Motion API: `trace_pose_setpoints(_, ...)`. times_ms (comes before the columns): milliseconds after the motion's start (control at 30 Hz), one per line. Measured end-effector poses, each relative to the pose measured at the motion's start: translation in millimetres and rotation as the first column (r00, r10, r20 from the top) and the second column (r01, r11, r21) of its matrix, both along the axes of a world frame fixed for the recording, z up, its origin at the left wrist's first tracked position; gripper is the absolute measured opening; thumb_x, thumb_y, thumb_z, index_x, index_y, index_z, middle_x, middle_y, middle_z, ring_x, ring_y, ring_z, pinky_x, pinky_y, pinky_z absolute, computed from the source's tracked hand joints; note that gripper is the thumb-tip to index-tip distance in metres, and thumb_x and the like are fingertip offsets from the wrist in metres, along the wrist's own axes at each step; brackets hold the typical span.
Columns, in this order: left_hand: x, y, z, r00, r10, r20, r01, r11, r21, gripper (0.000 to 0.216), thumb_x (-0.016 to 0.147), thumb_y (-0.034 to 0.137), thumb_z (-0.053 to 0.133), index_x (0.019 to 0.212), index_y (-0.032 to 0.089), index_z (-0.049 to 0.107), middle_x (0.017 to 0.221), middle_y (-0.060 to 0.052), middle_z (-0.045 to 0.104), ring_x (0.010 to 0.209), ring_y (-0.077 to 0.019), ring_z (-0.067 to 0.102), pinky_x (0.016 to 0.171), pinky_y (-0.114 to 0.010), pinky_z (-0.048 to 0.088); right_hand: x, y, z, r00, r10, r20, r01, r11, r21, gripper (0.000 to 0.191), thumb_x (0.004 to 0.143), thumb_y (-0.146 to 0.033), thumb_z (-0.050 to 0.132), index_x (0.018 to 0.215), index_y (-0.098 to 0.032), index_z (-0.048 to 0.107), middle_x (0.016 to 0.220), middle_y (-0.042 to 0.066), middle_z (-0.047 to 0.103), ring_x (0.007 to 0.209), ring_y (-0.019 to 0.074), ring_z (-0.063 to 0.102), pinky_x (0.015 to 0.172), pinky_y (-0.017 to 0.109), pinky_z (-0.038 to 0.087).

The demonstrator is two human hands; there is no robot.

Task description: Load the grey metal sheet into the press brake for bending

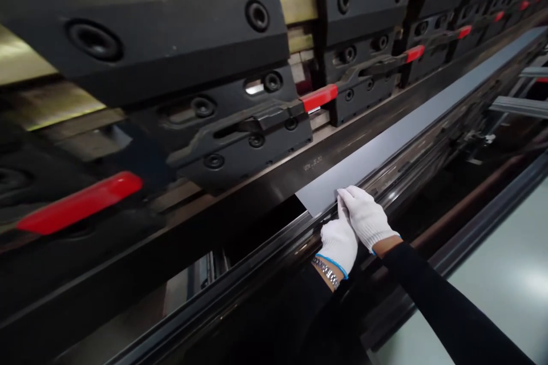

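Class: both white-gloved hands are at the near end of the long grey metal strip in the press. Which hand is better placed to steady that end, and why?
Probably the right hand: its fingers lie flat on the long grey metal strip, while the left hand sits lower, at the strip's edge.

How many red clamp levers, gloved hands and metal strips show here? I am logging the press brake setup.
Red clamp levers: 7
White-gloved hands, left hand and right hand: 2
Grey metal strip: 1
Total: 10
The far levers are small and blurred, so their count is approximate.
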State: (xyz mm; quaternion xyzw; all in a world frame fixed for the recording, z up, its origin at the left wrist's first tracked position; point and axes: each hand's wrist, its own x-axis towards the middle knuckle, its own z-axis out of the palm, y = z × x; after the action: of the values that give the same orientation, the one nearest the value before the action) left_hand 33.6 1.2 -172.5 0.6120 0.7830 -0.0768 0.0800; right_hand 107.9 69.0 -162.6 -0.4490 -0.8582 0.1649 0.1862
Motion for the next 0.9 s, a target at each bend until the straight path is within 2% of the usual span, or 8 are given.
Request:
trace_pose_setpoints(100, -0.8, 1.9, 0.9, 1.000, -0.003, 0.012, 0.003, 1.000, -0.004, 0.075, 0.091, 0.015, 0.052, 0.160, -0.003, 0.028, 0.094, -0.025, 0.073, 0.085, -0.0326, 0.075, 0.069, -0.043, 0.059, -1.3, -1.1, 5.4, 1.000, -0.007, 0.029, 0.008, 1.000, -0.017, 0.041, 0.106, -0.030, 0.039, 0.138, -0.019, 0.062, 0.133, 0.012, 0.065, 0.123, 0.0305, 0.060, 0.102, 0.041, 0.056)
trace_pose_setpoints(200, 1.4, -0.8, 6.6, 1.000, -0.020, 0.005, 0.020, 0.999, 0.035, 0.082, 0.094, 0.021, 0.052, 0.161, -0.006, 0.013, 0.100, -0.028, 0.072, 0.087, -0.0341, 0.074, 0.072, -0.047, 0.059, 1.5, -3.7, 9.6, 0.999, 0.003, 0.052, 0.000, 0.998, -0.060, 0.044, 0.106, -0.028, 0.037, 0.144, -0.020, 0.058, 0.146, 0.012, 0.061, 0.134, 0.0289, 0.057, 0.109, 0.038, 0.053)
trace_pose_setpoints(400, 6.0, 5.4, 2.9, 1.000, -0.022, 0.021, 0.020, 0.997, 0.075, 0.077, 0.094, 0.018, 0.052, 0.161, -0.003, 0.022, 0.100, -0.030, 0.074, 0.079, -0.0329, 0.075, 0.065, -0.043, 0.059, -2.3, -2.5, 21.6, 0.997, -0.025, 0.074, 0.032, 0.995, -0.095, 0.050, 0.104, -0.026, 0.035, 0.147, -0.011, 0.055, 0.151, 0.019, 0.057, 0.144, 0.0360, 0.049, 0.121, 0.048, 0.043)
trace_pose_setpoints(500, 6.7, 1.9, 1.6, 0.998, -0.055, -0.014, 0.056, 0.988, 0.143, 0.074, 0.093, 0.014, 0.049, 0.160, -0.005, 0.024, 0.124, -0.039, 0.068, 0.086, -0.0335, 0.075, 0.067, -0.043, 0.059, 5.2, -16.2, 16.7, 0.994, -0.111, 0.014, 0.112, 0.987, -0.117, 0.049, 0.103, -0.031, 0.037, 0.145, -0.019, 0.058, 0.149, 0.014, 0.060, 0.144, 0.0322, 0.051, 0.119, 0.047, 0.046)
trace_pose_setpoints(600, 6.2, -6.2, 2.2, 0.993, -0.107, -0.059, 0.117, 0.971, 0.207, 0.072, 0.091, 0.004, 0.041, 0.162, 0.001, 0.027, 0.163, -0.039, 0.030, 0.083, -0.0300, 0.075, 0.061, -0.041, 0.058, 34.9, -59.6, -9.9, 0.966, -0.249, -0.073, 0.237, 0.962, -0.135, 0.049, 0.102, -0.038, 0.035, 0.145, -0.028, 0.056, 0.154, 0.004, 0.057, 0.148, 0.0229, 0.046, 0.122, 0.042, 0.044)
trace_pose_setpoints(667, 6.3, -9.4, 0.4, 0.989, -0.134, -0.065, 0.145, 0.961, 0.234, 0.072, 0.089, 0.001, 0.038, 0.161, 0.002, 0.032, 0.170, -0.031, 0.009, 0.080, -0.0290, 0.075, 0.058, -0.041, 0.057, 69.4, -101.1, -36.7, 0.942, -0.321, -0.097, 0.305, 0.941, -0.145, 0.053, 0.101, -0.045, 0.030, 0.142, -0.027, 0.058, 0.155, 0.001, 0.056, 0.151, 0.0199, 0.041, 0.127, 0.042, 0.039)
trace_pose_setpoints(767, 7.6, -9.3, -6.3, 0.990, -0.142, -0.025, 0.143, 0.952, 0.270, 0.071, 0.089, 0.004, 0.044, 0.159, -0.001, 0.034, 0.170, -0.025, -0.001, 0.077, -0.0308, 0.074, 0.055, -0.045, 0.057, 144.2, -162.2, -80.4, 0.887, -0.461, -0.033, 0.445, 0.871, -0.208, 0.067, 0.096, -0.060, 0.027, 0.134, -0.019, 0.065, 0.148, 0.010, 0.061, 0.146, 0.0319, 0.049, 0.124, 0.059, 0.041)
trace_pose_setpoints(900, 1.2, -7.9, -14.5, 0.986, -0.145, 0.084, 0.109, 0.936, 0.336, 0.074, 0.089, 0.022, 0.061, 0.158, 0.003, 0.040, 0.171, -0.021, -0.003, 0.073, -0.0322, 0.073, 0.052, -0.049, 0.058, 265.4, -219.4, -146.2, 0.799, -0.579, 0.160, 0.600, 0.755, -0.265, 0.074, 0.094, -0.068, 0.032, 0.140, -0.020, 0.063, 0.153, 0.014, 0.056, 0.149, 0.0436, 0.042, 0.120, 0.073, 0.041)
